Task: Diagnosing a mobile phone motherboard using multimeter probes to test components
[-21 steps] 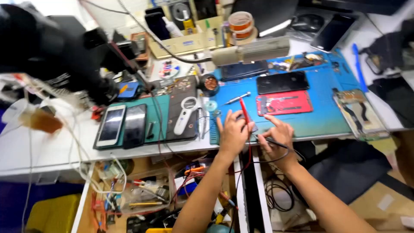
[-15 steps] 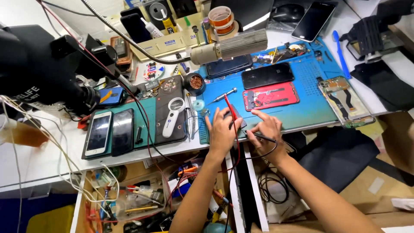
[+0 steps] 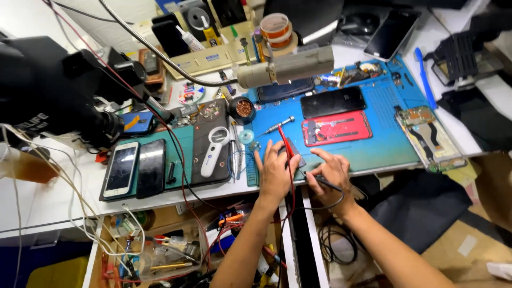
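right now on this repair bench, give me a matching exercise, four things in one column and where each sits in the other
Things:
1. red probe
2. black probe
3. white magnifier
4. roll of tape

Places:
A. far edge of the bench, behind the grey tube
B. under the right hand
C. under the left hand
D. on the dark mat left of the blue mat

Pairs: 1-C, 2-B, 3-D, 4-A

The lone head camera looks steeply down from close above at the cluttered blue mat and workbench edge.
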